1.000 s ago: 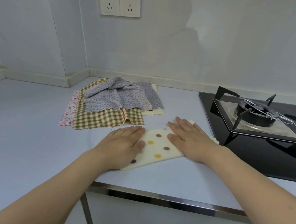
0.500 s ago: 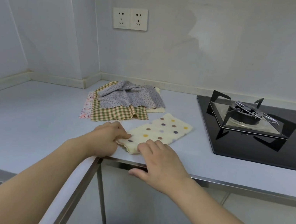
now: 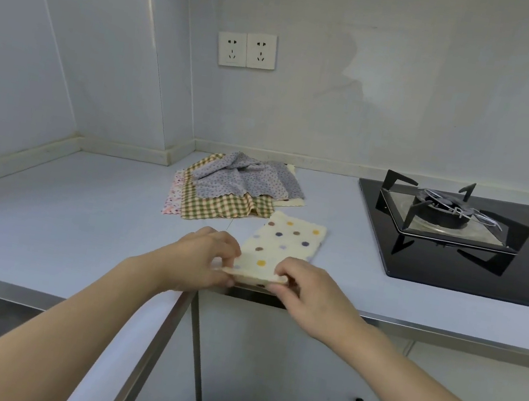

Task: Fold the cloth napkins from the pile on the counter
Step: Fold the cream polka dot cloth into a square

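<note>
A pale counter (image 3: 82, 206) runs along a wall and turns a corner at the left, with a black gas hob (image 3: 458, 238) set into its right part. Toward the back edge lies the pile of unfolded napkins (image 3: 240, 189): a grey floral one on top of a green check and others. Just in front of the pile, reaching to the front edge, lies a cream polka-dot napkin (image 3: 278, 247), folded into a long strip. The left hand (image 3: 201, 263) pinches the strip's near left corner and the right hand (image 3: 307, 293) pinches its near right corner, lifting that end slightly off the counter. This looks like the second fold; the next move probably calls for carrying the near end over to meet the far end, edges aligned.
</note>
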Motion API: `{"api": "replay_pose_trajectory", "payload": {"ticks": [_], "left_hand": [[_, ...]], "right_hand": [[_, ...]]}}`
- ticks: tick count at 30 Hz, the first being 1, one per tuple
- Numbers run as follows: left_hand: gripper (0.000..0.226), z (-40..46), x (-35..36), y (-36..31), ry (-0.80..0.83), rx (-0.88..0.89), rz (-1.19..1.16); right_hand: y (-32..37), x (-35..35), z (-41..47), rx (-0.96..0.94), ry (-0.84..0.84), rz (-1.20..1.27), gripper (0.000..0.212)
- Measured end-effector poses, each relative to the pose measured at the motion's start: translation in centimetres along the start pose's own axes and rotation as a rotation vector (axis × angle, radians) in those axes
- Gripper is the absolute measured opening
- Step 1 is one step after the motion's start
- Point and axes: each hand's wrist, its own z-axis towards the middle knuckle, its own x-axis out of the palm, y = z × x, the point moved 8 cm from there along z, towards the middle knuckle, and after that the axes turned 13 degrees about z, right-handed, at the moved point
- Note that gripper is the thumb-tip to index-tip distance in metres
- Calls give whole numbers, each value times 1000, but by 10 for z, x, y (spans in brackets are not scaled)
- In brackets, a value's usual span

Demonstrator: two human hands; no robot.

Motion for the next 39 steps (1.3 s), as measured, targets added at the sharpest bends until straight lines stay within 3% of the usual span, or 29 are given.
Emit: {"api": "replay_pose_trajectory", "payload": {"ticks": [2,7,12,15,19,28,30,32,34,36,39], "left_hand": [[9,2,-8,1,-21,-58,-177],[20,32,-22,1,-70,-179,-586],[11,97,-17,1,-159,-353,-652],[15,135,-7,9,-192,-402,-581],[18,163,12,21,-166,-429,-257],[33,161,8,15,-274,-485,82],[31,150,-9,-4,-490,-373,269],[26,137,-16,-30,-690,-186,281],[29,136,-5,-42,-578,-94,133],[43,141,21,-41,-351,-142,74],[75,140,32,-40,-299,-187,159]], "right_hand": [[-15,-15,5,135,-52,185,3],[-60,-43,30,330,-183,443,17],[-94,-77,66,408,-270,156,15],[-118,-82,83,487,-250,17,16],[-145,-71,95,505,-191,-91,19],[-167,-61,99,487,-213,-246,25],[-169,-60,99,497,-206,-243,25],[-171,-60,99,510,-199,-221,26],[-172,-62,99,524,-196,-201,25],[-170,-63,99,529,-199,-192,24],[-170,-63,98,530,-207,-192,23]]}}
